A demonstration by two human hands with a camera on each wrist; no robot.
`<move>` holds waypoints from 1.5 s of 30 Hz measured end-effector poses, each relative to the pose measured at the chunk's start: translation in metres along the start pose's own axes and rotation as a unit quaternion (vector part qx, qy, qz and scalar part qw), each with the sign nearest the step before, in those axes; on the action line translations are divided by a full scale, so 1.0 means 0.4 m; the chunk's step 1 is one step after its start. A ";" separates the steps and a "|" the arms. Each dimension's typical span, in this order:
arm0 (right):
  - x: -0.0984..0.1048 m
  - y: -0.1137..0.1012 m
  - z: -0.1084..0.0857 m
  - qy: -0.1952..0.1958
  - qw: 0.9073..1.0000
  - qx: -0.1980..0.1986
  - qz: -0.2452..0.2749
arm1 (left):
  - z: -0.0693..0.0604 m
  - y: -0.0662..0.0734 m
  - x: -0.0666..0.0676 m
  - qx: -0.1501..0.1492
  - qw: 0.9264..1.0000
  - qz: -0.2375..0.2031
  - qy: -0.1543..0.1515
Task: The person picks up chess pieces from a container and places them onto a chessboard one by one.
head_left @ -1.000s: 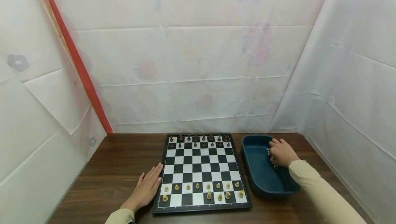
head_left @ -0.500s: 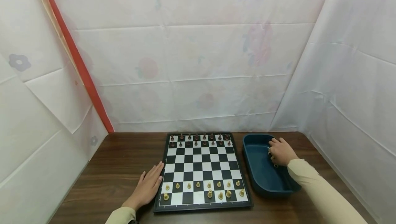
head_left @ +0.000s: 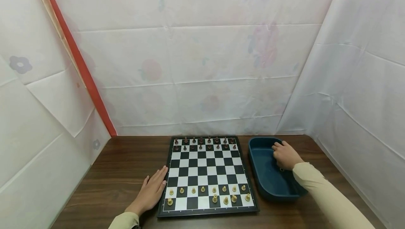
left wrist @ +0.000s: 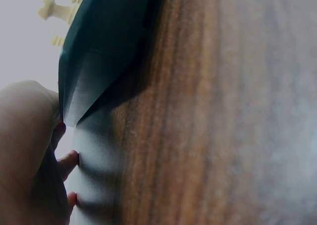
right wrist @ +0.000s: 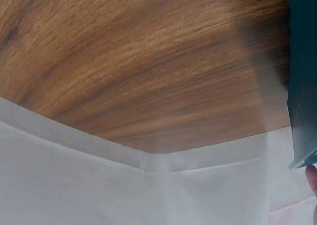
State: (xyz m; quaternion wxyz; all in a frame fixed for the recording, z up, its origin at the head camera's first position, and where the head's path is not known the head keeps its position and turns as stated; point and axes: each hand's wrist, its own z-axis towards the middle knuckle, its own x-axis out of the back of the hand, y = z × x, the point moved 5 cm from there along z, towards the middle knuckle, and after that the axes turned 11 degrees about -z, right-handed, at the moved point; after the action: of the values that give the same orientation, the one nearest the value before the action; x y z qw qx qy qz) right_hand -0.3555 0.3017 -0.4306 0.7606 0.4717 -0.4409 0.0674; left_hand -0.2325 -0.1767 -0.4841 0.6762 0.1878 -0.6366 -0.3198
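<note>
A black-and-white chessboard (head_left: 201,170) lies on the table. Dark red chess pieces line its two far rows, and gold pawns (head_left: 203,189) fill the second row from the near edge. In the nearest row, one gold piece (head_left: 169,202) stands at the left corner, apart from several at the right. My left hand (head_left: 151,192) rests with straight fingers along the board's left edge; its fingertips (left wrist: 71,160) touch that side in the left wrist view. Inside the blue bin (head_left: 265,183) my right hand (head_left: 286,156) has bent fingers; what lies under them is hidden. A small gold piece (head_left: 281,170) shows beside it.
The brown wooden table (head_left: 126,165) carries the board and, to its right, the bin with raised walls. White sheeting (head_left: 196,81) closes in the back and both sides. A red strip (head_left: 85,70) runs down the left rear corner.
My right hand has shifted slightly left inside the bin, and its fingers look more bent; gold pieces seen under them before are now covered. My left hand stays at the board's edge.
</note>
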 end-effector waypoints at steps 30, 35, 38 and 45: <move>0.166 0.018 0.050 0.107 0.987 -0.048 0.111 | -0.007 -0.009 -0.002 -0.001 1.000 -0.004 0.004; 0.200 0.010 0.073 0.122 0.983 -0.048 0.127 | -0.005 -0.005 -0.001 0.000 1.000 -0.005 0.001; 0.219 -0.001 0.088 0.130 0.982 -0.041 0.130 | -0.005 -0.004 -0.001 0.001 1.000 -0.003 -0.001; 0.280 -0.048 0.137 0.151 0.979 -0.015 0.136 | 0.001 -0.004 -0.004 -0.004 1.000 -0.004 0.003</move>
State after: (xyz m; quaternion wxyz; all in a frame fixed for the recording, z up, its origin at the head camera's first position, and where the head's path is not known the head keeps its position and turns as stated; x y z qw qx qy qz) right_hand -0.3116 0.2135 -0.3518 0.8092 0.3804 -0.3820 0.2337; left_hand -0.2331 -0.1768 -0.4861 0.6776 0.1885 -0.6328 -0.3239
